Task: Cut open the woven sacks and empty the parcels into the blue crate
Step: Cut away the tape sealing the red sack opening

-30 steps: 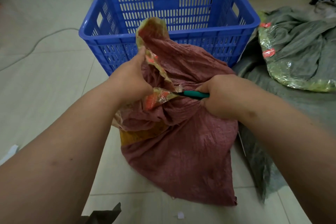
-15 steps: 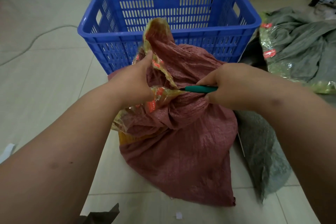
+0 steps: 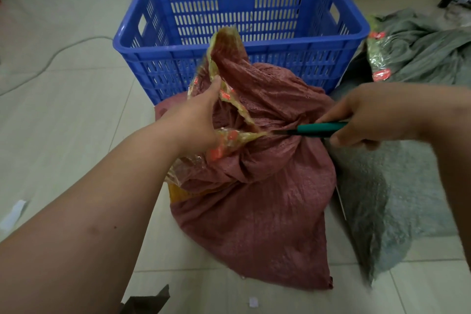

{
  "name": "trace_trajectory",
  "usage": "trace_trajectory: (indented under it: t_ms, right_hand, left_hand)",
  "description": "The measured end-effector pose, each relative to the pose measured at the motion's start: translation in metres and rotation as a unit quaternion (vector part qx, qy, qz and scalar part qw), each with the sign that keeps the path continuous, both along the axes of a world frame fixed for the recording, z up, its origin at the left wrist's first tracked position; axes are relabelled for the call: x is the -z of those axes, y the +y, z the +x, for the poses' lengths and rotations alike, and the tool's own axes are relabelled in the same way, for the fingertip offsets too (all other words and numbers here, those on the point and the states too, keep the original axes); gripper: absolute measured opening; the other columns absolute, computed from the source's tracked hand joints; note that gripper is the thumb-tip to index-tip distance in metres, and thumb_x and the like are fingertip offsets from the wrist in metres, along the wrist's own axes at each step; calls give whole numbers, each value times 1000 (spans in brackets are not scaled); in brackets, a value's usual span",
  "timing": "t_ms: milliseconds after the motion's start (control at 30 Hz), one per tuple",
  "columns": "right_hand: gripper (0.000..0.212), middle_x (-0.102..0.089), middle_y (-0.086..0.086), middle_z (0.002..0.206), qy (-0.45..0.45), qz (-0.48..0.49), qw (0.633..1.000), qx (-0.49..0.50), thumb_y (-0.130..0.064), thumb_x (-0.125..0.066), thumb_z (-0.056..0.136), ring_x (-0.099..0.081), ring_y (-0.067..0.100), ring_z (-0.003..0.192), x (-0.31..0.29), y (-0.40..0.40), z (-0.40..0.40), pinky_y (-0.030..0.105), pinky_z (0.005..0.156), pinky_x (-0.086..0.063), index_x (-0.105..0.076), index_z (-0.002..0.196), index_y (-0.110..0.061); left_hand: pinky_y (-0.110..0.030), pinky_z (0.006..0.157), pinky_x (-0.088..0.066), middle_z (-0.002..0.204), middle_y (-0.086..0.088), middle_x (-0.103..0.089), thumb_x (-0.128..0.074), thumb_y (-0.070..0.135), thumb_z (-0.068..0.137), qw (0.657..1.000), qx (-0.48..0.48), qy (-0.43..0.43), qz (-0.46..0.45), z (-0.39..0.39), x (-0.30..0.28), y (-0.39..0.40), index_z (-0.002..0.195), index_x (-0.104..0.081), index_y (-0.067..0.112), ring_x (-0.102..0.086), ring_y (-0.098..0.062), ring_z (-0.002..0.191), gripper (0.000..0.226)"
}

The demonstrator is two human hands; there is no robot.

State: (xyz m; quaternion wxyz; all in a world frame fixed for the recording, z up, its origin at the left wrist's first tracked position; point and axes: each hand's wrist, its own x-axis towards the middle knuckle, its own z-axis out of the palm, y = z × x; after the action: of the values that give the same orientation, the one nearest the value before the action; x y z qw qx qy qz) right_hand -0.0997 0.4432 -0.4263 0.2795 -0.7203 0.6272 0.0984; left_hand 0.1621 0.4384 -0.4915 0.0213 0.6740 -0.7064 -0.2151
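Left hand (image 3: 196, 122) gripping red sack (image 3: 257, 186) (contents hidden), right hand (image 3: 367, 115) holding cutter (image 3: 316, 130), blue crate (image 3: 239, 43) behind.

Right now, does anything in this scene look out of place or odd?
Little stands out. Small white paper scraps lie loose on the floor tiles, and a grey cable trails across them left of the blue crate. The red sack is crumpled, which fits cutting it open.
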Motion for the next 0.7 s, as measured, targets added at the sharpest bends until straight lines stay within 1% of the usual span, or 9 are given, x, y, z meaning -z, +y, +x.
trace_trajectory:
  t_ms: [67,133,233,300,400,467,500,600,700]
  right_hand:
    - [29,-67,1,56,-40,-18,998,38,-17,-74,82,-61,12,48,-9,-2,-14,24,54,-47,-72,103,-36]
    - [32,-69,-1,67,-61,-51,996,41,-21,-74,83,-63,13,56,-10,-1,-11,24,56,-47,-70,109,-40]
    - [38,-68,-11,92,-22,-73,996,-46,-25,-69,85,-62,9,79,7,6,18,27,72,-50,-66,116,-47]
    - [42,-68,-10,100,8,-76,994,-81,-23,-64,86,-60,12,89,19,7,31,32,81,-52,-64,120,-48]
    - [42,-59,-17,88,54,-54,993,-91,-25,-61,88,-54,11,85,26,6,33,27,74,-47,-61,125,-47]
    - [41,-47,-23,76,53,-38,995,-80,-27,-62,89,-49,7,77,26,6,30,23,64,-41,-61,126,-45]
    - [40,-47,-23,74,43,-36,996,-68,-26,-63,89,-49,6,72,26,5,28,21,60,-41,-61,125,-44]
    - [35,-62,-9,64,-10,-9,1000,-14,-21,-67,87,-58,9,57,23,2,16,18,53,-46,-68,117,-40]
    - [30,-64,-1,55,-43,7,999,20,-13,-70,85,-58,12,50,14,0,0,22,52,-48,-73,108,-32]
  left_hand:
    - [-48,76,-57,109,-3,-60,-67,14,78,1000,-8,-19,-5,4,0,0,153,10,38,-64,-25,86,110]
    - [-47,72,-57,110,-7,-63,-66,12,77,1000,-8,-16,-3,3,-1,0,153,10,38,-63,-24,79,111]
    - [-43,60,-54,86,-10,-61,-65,8,77,1000,3,3,3,-3,-4,0,153,12,39,-63,-27,68,112]
    - [-47,60,-54,82,-10,-62,-66,10,78,1000,10,0,-1,-6,-5,0,153,12,39,-64,-28,69,112]
    - [-52,67,-57,103,-14,-67,-70,16,77,1000,4,-5,-7,-2,-5,1,152,13,41,-66,-27,75,114]
    - [-51,66,-57,97,-14,-67,-69,15,76,1000,-4,-9,-6,1,-6,3,152,12,41,-65,-26,74,115]
    - [-50,65,-57,90,-13,-67,-69,14,76,1000,-4,-11,-7,2,-7,3,152,12,41,-64,-25,72,115]
    - [-49,65,-57,87,-9,-65,-69,14,76,1000,12,-25,-9,1,-8,4,152,13,41,-63,-24,70,115]
    - [-47,70,-58,93,0,-63,-68,16,79,999,24,-44,-13,-1,-7,4,151,14,42,-62,-24,74,112]
